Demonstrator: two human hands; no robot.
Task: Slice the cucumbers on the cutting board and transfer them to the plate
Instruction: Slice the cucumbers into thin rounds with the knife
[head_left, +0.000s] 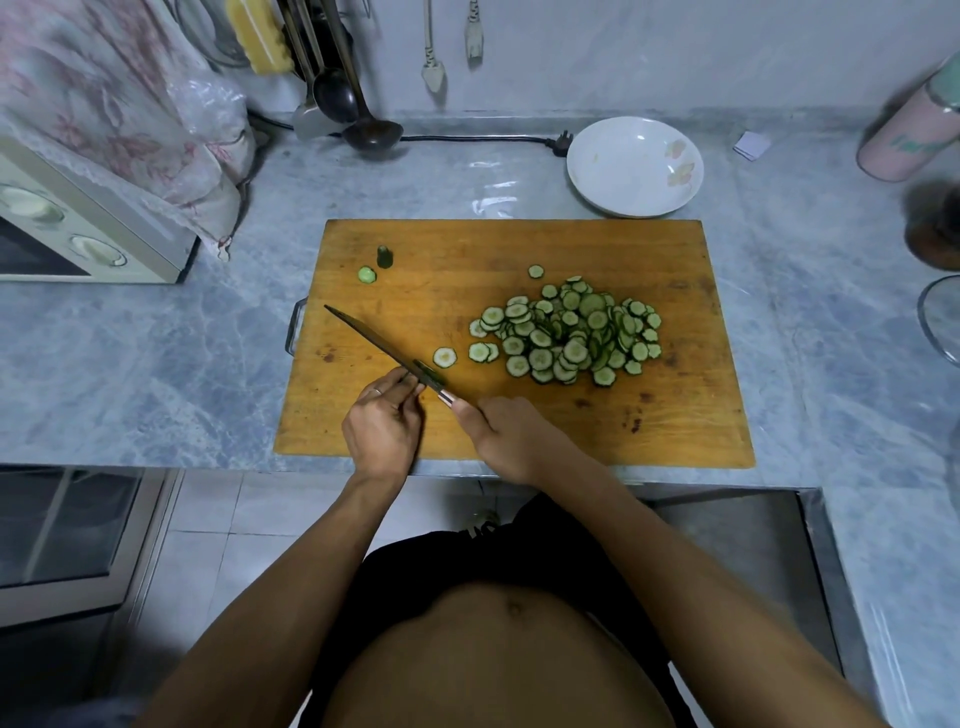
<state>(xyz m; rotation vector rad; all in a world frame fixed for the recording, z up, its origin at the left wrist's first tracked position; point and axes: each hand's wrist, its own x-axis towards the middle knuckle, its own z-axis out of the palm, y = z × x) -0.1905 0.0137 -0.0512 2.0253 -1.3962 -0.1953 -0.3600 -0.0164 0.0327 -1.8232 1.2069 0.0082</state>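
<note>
Cucumber slices lie heaped toward the right half of the wooden cutting board, pushed clear of the cutting spot near the front edge. One loose slice sits just beside the blade, and another lies apart behind the heap. Two trimmed end pieces, a dark stub and a pale cut end, rest near the board's back left corner, likely set aside as waste.

The right hand is wrapped round the handle of the knife, forefinger stretched along it, with the blade angled away toward the board's left edge. The left hand has its fingertips pinched at the blade near the handle, where a small green remnant of cucumber clings or is being held for a last cut; which of the two I cannot tell. No whole cucumber is visible, so slicing looks about finished.

The white plate stands on the worktop just behind the board's back right corner, holding no cucumber, so the transfer has not begun. Its nearness to the heap should make scooping the slices across short work. A covered microwave stands at the worktop's left end.
</note>
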